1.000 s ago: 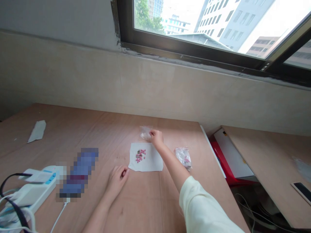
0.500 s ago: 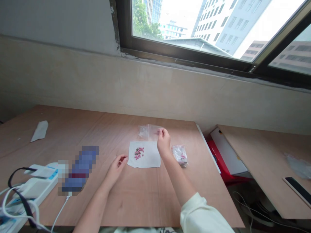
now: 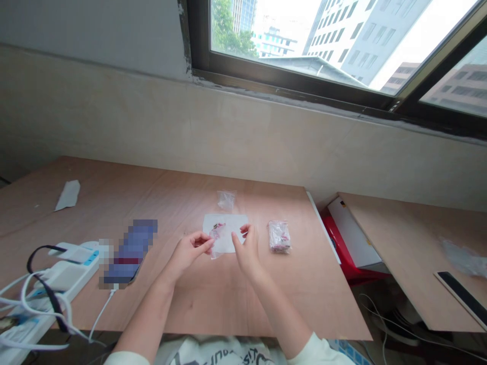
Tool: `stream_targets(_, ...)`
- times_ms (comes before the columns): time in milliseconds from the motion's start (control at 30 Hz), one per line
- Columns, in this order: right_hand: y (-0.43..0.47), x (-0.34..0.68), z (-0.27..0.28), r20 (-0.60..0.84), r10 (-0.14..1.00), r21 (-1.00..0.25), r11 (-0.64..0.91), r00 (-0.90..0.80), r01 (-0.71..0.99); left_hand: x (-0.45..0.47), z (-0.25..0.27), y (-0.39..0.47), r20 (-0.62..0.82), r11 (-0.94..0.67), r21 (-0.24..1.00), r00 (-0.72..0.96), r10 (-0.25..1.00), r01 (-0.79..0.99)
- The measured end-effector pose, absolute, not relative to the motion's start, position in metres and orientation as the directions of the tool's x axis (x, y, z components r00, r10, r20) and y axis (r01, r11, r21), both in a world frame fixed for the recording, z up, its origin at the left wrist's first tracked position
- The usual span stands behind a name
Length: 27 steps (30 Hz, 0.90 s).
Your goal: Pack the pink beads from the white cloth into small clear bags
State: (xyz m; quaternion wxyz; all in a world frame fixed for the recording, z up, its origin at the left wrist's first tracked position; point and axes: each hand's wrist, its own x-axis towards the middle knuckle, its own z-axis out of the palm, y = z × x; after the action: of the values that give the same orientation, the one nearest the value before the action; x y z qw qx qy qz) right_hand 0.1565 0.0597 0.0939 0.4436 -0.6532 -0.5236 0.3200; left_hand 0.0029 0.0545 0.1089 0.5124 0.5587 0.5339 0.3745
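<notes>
My left hand pinches a small clear plastic bag between thumb and fingers. The bag hangs over the left part of a white paper sheet and partly covers a cluster of small pink and dark beads lying there. At the sheet's right side my right hand is open, thumb and fingers apart, with nothing in it. Beyond the sheet lie more clear plastic bags. Right of my right hand rests a filled clear bag with some pink in it.
On the left stand a white power strip with cables and a blurred-out phone-like object on a white cord. A torn paper piece lies at the far left. Past the table's right edge are a red bag and a second table.
A clear bag has left the pile behind the sheet and is now in my left hand, over the beads. My right hand has come down and opened. The view has shifted slightly.
</notes>
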Motion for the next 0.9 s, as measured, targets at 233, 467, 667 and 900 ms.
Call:
stream_targets(233, 0.05, 0.135, 0.123, -0.005, 0.989, -0.905, 0.057, -0.146, 0.422, 0.01, 0.119, 0.057, -0.044, -0.019, 0.933, 0.165, 0.985, 0.36)
stream_targets(467, 0.065, 0.143, 0.123, -0.097, 0.953, -0.968, -0.023, -0.286, 0.251, 0.005, 0.127, 0.059, 0.004, -0.111, 0.914, 0.266, 0.964, 0.389)
stream_targets(667, 0.066, 0.141, 0.125, -0.162, 0.931, -0.984, -0.126, -0.329, 0.128, 0.0, 0.13, 0.058, -0.026, -0.082, 0.926, 0.279, 0.96, 0.369)
stream_targets(900, 0.06, 0.138, 0.113, -0.04, 0.994, -0.867, 0.014, -0.097, 0.498, -0.002, 0.116, 0.057, 0.034, -0.119, 0.805, 0.156, 0.987, 0.582)
